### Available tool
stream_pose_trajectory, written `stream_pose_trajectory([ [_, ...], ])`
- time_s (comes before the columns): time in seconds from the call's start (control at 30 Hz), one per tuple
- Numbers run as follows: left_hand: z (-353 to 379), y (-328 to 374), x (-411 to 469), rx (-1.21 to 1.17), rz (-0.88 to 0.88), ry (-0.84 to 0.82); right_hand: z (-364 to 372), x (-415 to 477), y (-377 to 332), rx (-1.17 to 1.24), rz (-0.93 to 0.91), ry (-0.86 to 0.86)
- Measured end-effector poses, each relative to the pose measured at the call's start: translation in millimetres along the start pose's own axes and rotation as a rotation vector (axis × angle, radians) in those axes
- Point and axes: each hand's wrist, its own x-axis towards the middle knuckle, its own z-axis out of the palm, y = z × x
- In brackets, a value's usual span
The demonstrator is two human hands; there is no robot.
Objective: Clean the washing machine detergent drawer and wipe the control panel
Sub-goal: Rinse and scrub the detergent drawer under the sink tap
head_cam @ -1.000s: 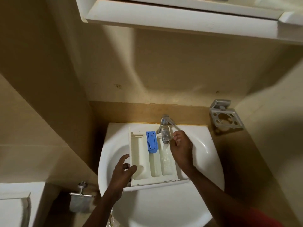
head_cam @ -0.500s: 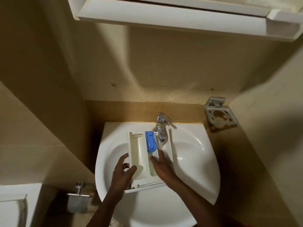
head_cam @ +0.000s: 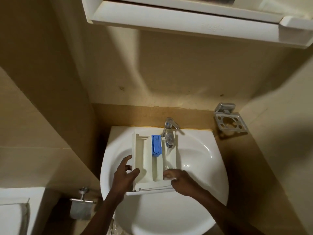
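A small beige bathroom corner, with a white cabinet (head_cam: 194, 21) overhead and a white sink (head_cam: 203, 167) set against a tan backsplash. The drawer (head_cam: 145, 160) lies over the basin, its long side running away from the person, its back end tucked under the tap (head_cam: 169, 133). Water runs from the spout into the right compartment. A blue insert (head_cam: 156, 144) sits in the middle compartment, toward the far end. The left hand (head_cam: 122, 178) grips the drawer's left wall near the front corner, thumb hooked over the rim into the left compartment and fingers spread along the outside. The right hand (head_cam: 181, 180) is curled loosely at the front right corner, fingertips (head_cam: 166, 173) bent down into the right compartment; something pale shows under them, but I cannot tell whether it is a cloth or just the drawer wall, nor whether that hand grasps anything. A chrome holder (head_cam: 230, 120) is fixed to the right wall, and a paper roll (head_cam: 79, 210) hangs on its bracket low at the left.
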Motion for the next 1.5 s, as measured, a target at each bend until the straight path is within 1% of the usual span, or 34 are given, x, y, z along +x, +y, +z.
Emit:
stream_pose_trajectory([
  [0.03, 0, 1, 0, 0.004, -0.005, -0.01, -5, 4, 0, -0.027, -0.024, 0.059],
  [0.13, 1, 6, -2, 0.011, -0.001, -0.016, -16, 28, -13, -0.249, -0.125, 0.242],
  [0.2, -2, 8, -4, 0.021, -0.008, -0.031, -17, 44, -22, -0.399, -0.228, 0.379],
  [0.23, -5, 8, -4, 0.031, -0.012, -0.04, -14, 51, -22, -0.419, -0.253, 0.414],
  [0.3, -11, 8, -6, 0.034, -0.014, -0.044, 4, 55, -14, -0.42, -0.304, 0.377],
  [0.33, -13, 10, -7, 0.028, -0.007, -0.04, 14, 53, -8, -0.415, -0.36, 0.323],
  [0.4, -14, 12, -8, 0.018, -0.001, -0.035, 21, 46, 5, -0.319, -0.439, 0.215],
  [0.43, -15, 13, -8, 0.012, -0.009, -0.033, 16, 45, 8, -0.282, -0.458, 0.199],
  [0.47, -15, 14, -8, 0.01, -0.016, -0.037, 10, 45, 10, -0.262, -0.453, 0.224],
  [0.53, -15, 12, -7, 0.008, -0.026, -0.046, -4, 44, 9, -0.203, -0.414, 0.388],
  [0.63, -11, 4, -5, -0.008, -0.043, -0.047, -6, 44, 0, -0.083, -0.418, 0.68],
  [0.67, -8, 3, -5, -0.016, -0.043, -0.05, -4, 44, -1, -0.037, -0.388, 0.779],
  [0.7, -5, 2, -6, -0.027, -0.046, -0.052, -4, 45, 1, 0.029, -0.316, 0.844],
  [0.73, -2, 0, -6, -0.03, -0.047, -0.049, -5, 45, 2, 0.104, -0.206, 0.846],
  [0.77, 2, -1, -8, -0.028, -0.048, -0.041, -7, 45, 4, 0.175, -0.073, 0.775],
  [0.8, 5, -2, -10, -0.027, -0.047, -0.034, -9, 46, 6, 0.235, 0.045, 0.658],
  [0.83, 9, -2, -12, -0.033, -0.046, -0.03, -10, 46, 10, 0.265, 0.126, 0.54],
  [0.9, 17, -5, -15, -0.044, -0.048, -0.016, -9, 43, 14, 0.234, 0.192, 0.372],
  [0.97, 22, -9, -18, -0.043, -0.065, -0.017, -8, 40, 20, 0.239, 0.213, 0.254],
  [1.0, 24, -10, -19, -0.045, -0.072, -0.031, -10, 38, 22, 0.252, 0.219, 0.197],
  [1.07, 24, -11, -18, -0.053, -0.099, -0.074, -18, 36, 22, 0.201, 0.189, 0.129],
  [1.1, 23, -10, -16, -0.055, -0.115, -0.097, -24, 37, 20, 0.132, 0.158, 0.125],
  [1.17, 21, -8, -10, -0.057, -0.137, -0.143, -33, 37, 13, 0.007, 0.105, 0.176],
  [1.2, 22, -8, -7, -0.065, -0.143, -0.165, -37, 38, 9, -0.013, 0.084, 0.193],
  [1.3, 24, -9, 1, -0.083, -0.156, -0.193, -47, 40, 8, -0.062, 0.09, 0.111],
  [1.37, 27, -11, 4, -0.087, -0.146, -0.156, -51, 36, 14, -0.138, 0.119, 0.068],
  [1.4, 29, -11, 5, -0.082, -0.138, -0.13, -51, 32, 17, -0.199, 0.109, 0.086],
  [1.5, 37, -12, 5, -0.042, -0.12, -0.068, -37, 16, 21, -0.453, 0.144, 0.24],
])
